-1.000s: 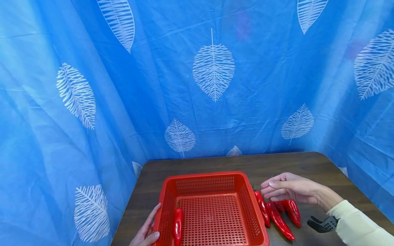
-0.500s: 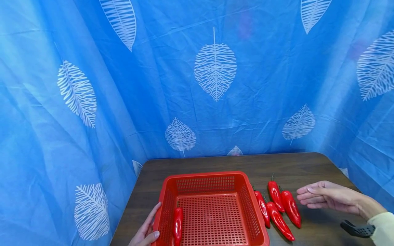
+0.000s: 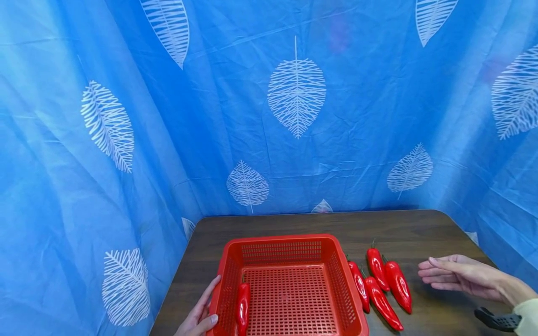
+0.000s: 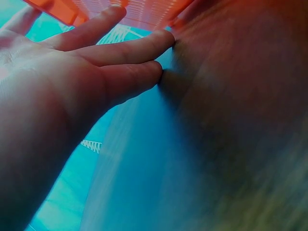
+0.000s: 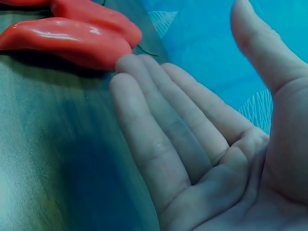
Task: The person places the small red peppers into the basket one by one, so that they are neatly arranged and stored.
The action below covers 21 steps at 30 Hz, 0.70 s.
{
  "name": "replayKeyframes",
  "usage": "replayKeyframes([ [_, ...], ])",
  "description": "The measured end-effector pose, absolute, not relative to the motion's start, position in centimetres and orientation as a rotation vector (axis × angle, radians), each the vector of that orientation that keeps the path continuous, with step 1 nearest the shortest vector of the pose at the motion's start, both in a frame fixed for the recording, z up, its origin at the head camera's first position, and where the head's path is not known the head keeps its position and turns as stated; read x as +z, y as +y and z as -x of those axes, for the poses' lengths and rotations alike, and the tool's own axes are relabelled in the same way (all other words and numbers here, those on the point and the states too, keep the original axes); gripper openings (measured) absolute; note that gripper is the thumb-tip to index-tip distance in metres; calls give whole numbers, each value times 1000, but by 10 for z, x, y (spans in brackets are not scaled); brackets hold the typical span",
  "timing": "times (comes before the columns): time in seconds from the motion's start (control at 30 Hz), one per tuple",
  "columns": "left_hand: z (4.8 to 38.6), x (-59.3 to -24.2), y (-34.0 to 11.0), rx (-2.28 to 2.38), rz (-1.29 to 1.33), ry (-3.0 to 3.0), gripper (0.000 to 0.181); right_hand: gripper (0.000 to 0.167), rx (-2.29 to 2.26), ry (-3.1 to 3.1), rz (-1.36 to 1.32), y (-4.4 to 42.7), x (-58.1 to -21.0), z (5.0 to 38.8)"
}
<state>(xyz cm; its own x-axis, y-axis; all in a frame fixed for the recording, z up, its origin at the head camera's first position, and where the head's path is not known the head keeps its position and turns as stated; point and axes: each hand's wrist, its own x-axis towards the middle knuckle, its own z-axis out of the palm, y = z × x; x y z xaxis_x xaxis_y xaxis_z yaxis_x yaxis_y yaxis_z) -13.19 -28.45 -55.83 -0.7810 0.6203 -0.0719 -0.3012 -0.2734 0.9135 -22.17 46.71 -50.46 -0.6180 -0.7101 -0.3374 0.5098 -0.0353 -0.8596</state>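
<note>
A red plastic basket (image 3: 279, 239) with mesh walls stands on the table, and one red chili pepper (image 3: 243, 308) lies inside along its left side. My left hand (image 3: 197, 315) touches the basket's left wall from outside. Its fingers are fairly straight beneath the orange-looking basket (image 4: 139, 12) in the left wrist view. Several more red peppers (image 3: 398, 285) lie grouped on the table against the basket's right side. To the right of them, my right hand (image 3: 464, 278) hovers with fingers extended and nothing held. The right wrist view shows its bare palm, with peppers (image 5: 67, 41) beyond the fingertips.
The dark wooden table (image 3: 269, 225) has a rounded far right corner. Blue curtains (image 3: 210, 116) with white leaf prints enclose the back and both sides. A black strap device (image 3: 498, 321) sits at my right wrist, beside a pale sleeve (image 3: 528, 315).
My right hand has moved right, away from above the peppers, uncovering them. My left hand, the basket and the peppers have stayed in place.
</note>
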Motion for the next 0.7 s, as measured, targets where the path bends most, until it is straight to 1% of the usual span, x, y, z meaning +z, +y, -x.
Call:
replayKeyframes([
  [0.13, 131, -559, -284, 2087, -413, 1398, 71, 51, -1749, 1491, 186, 464, -509, 221],
  [0.27, 132, -560, -284, 2081, -456, 1403, 70, 51, -1688, 1610, 155, 459, -512, 222],
  [0.43, 133, -560, -284, 2084, -430, 1391, 69, 49, -1602, 1776, 94, 448, -517, 222],
  [0.5, 133, -560, -284, 2086, -405, 1389, 69, 50, -1563, 1848, 58, 442, -519, 223],
  [0.7, 131, -559, -285, 2088, -334, 1402, 71, 64, -1429, 2029, -21, 423, -520, 226],
])
